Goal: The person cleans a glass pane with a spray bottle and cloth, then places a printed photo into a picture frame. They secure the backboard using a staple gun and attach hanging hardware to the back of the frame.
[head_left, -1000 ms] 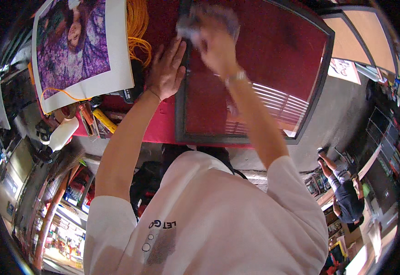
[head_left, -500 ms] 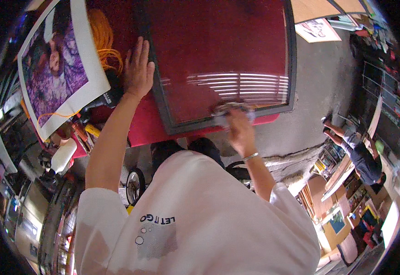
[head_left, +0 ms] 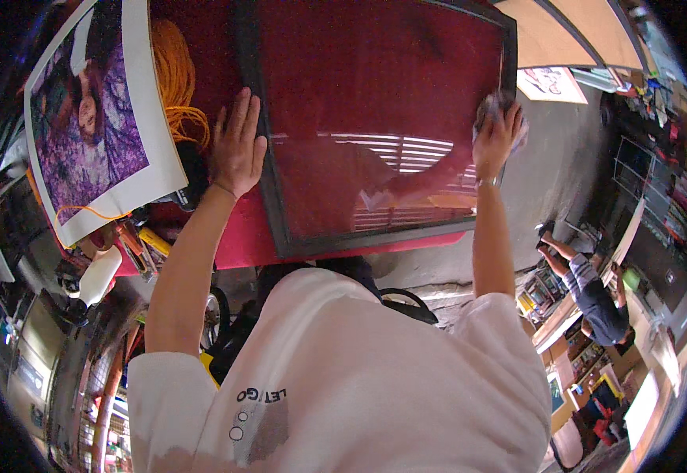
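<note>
A dark-framed pane of glass (head_left: 375, 169) lies flat on the red-covered table (head_left: 243, 230), light from slats reflecting in it. My left hand (head_left: 237, 154) is open, its fingers stretched out and together, resting against the left side of the frame. In my right hand (head_left: 495, 146) is a crumpled greyish rag (head_left: 519, 132), pressed at the right edge of the glass and partly over the frame there. The fingers curl over the rag and hide some of it.
Left of the frame lie a large portrait print (head_left: 95, 118) with a white border and an orange cord coil (head_left: 172, 71). Hand tools (head_left: 153, 241) and a white bottle (head_left: 99, 276) are at the near left. Another person (head_left: 599, 307) is off to the right.
My right hand has moved with the rag from the near edge of the glass up and right to its right edge. The left hand stays beside the frame's left side.
</note>
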Demonstrator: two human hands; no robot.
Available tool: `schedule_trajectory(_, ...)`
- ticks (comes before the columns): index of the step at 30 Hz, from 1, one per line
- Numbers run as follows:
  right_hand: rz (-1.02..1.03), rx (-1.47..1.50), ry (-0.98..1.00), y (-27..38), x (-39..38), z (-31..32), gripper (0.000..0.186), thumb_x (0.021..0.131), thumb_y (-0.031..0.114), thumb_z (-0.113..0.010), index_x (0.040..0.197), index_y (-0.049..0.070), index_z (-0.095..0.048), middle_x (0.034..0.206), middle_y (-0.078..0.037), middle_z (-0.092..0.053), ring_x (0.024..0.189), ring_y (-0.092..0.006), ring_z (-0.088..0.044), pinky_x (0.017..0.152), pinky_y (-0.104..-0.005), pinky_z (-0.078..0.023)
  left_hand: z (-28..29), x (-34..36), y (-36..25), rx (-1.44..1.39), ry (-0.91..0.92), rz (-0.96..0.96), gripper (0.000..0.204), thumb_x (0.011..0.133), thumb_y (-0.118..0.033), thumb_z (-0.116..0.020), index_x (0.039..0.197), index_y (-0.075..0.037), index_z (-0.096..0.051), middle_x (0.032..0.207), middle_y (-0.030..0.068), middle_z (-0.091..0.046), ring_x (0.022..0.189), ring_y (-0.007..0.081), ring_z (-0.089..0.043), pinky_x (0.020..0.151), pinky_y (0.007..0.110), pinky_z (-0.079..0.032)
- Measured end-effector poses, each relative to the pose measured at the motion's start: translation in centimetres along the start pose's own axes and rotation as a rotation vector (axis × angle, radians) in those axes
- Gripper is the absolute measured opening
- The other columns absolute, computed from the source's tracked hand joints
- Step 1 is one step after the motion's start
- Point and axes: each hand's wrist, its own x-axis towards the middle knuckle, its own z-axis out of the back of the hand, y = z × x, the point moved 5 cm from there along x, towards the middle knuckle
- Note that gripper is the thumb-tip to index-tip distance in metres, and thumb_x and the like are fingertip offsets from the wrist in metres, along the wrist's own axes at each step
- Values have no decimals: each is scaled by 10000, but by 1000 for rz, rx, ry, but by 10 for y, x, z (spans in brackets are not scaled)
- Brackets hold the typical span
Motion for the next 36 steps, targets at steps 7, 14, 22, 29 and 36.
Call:
schedule_trajectory(7, -214, -19, -210, 36, 161, -84, 430, 920, 286, -569, 1204, -28, -648, 1451, -300, -435, 1341, -447, -416, 1112, -553, -326, 1, 9, -7, -54, 41, -26, 696, 957, -238, -488, 1564, -51, -201, 1639, 115, -169, 1504, 257, -210, 1219, 475, -160)
schedule_trajectory(14, 118, 531, -143, 317, 113, -55, 388, 853, 176, -633, 1199, 1, -648, 1396, -234, -523, 1264, -421, -497, 1091, -483, -377, 6, 1, -4, -10, 52, 12, 704, 940, -224, -503, 1554, -31, -217, 1632, 128, -180, 1502, 259, -215, 1212, 478, -184)
schedule_trajectory(22, 374, 718, 376, 348, 50, -49, 427, 836, 110, -639, 1254, 29, -613, 1418, -192, -520, 1279, -383, -499, 1100, -480, -367, -2, 5, -3, 5, 30, 20, 709, 918, -213, -533, 1548, -49, -252, 1627, 127, -206, 1492, 263, -242, 1208, 473, -192)
schedule_trajectory(29, 197, 788, 654, 311, -220, 75, 375, 805, 108, -635, 1174, 44, -634, 1386, -146, -556, 1196, -344, -574, 1059, -484, -415, -4, 6, -8, -36, -7, 2, 640, 968, -204, -455, 1558, -80, -240, 1634, 125, -194, 1492, 282, -237, 1213, 494, -175)
schedule_trajectory(36, -434, 110, 86, 8, -223, 62, 481, 961, 124, -543, 1433, 59, -481, 1487, -145, -468, 1392, -300, -418, 1160, -438, -306, -5, 5, -9, 20, -62, -57, 619, 995, -226, -396, 1566, -81, -204, 1639, 137, -167, 1498, 286, -221, 1210, 506, -179)
